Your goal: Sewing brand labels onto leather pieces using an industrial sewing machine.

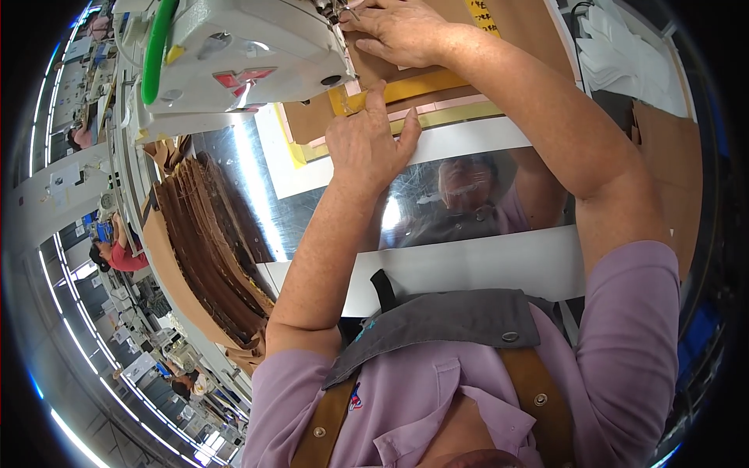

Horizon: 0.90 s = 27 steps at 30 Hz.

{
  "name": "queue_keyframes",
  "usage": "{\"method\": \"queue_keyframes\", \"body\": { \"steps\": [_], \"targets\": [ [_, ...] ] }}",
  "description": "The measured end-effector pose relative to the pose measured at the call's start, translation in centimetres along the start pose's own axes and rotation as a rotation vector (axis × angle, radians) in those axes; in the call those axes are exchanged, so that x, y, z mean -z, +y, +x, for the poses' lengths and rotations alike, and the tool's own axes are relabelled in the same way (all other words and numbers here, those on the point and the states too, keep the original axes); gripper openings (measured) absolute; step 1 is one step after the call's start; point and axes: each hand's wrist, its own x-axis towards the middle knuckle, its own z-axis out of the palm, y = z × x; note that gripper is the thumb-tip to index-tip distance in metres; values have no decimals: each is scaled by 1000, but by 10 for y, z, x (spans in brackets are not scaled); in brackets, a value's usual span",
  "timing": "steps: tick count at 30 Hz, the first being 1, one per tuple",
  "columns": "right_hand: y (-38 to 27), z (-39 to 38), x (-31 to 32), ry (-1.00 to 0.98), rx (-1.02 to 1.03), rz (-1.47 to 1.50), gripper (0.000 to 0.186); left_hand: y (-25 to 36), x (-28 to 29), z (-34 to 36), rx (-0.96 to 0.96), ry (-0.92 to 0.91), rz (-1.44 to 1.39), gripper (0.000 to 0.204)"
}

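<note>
Under the needle area of a white sewing machine (265,70) lies a flat brown panel (515,58) set in a frame-like template with yellow (437,83) and pink strips. My left hand (367,144) presses on the near edge of the template, index finger reaching onto the yellow strip and thumb spread away. Farther off, my right hand (402,35) lies flat on the brown panel, its fingers stretched toward the needle. Neither hand grips anything. The machine head partly covers the panel's left side, and the needle tip itself is hard to make out.
Beside the machine on the left stands a stack of brown pieces with rough edges (207,242). A shiny metal plate (312,210) covers the near table. White sheets (624,58) are piled at the far right, by a brown board (667,171). Other people work at benches far left.
</note>
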Motion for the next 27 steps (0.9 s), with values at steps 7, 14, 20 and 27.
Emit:
{"method": "queue_keyframes", "body": {
  "steps": [7,14,20,27],
  "targets": [
    [-9,-18,2,-23,31,-39,53,-25,5,-23,-32,60,-27,55],
    [-15,-33,-16,80,58,-156,47,-20,11,-48,-70,-1,-100,55],
    [-24,-49,-11,156,124,-25,41,-16,10,-66,-75,9,-165,57],
    [-31,-71,-21,192,133,6,46,-7,15,-85,-76,-32,-178,58]
  ]
}}
